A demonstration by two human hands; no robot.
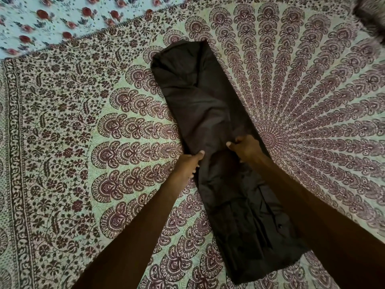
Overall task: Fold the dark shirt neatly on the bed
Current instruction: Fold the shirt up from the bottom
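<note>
Setting: home bedroom, seen from above, looking down onto a bed.

Evidence:
1. Bedspread (pixel 312 101): a mandala print of fanned feather motifs in maroon on pale green. It covers most of the surface.
2. Border (pixel 14 142): a band of scrollwork with leafy vines beside it, along the bedspread's left edge.
3. Sheet (pixel 52 17): pale blue with red roses, showing beyond the bedspread at top left.
4. Shirt (pixel 200 105): dark, laid out long on the bedspread, household laundry.

Light: dim, indoor.
</note>
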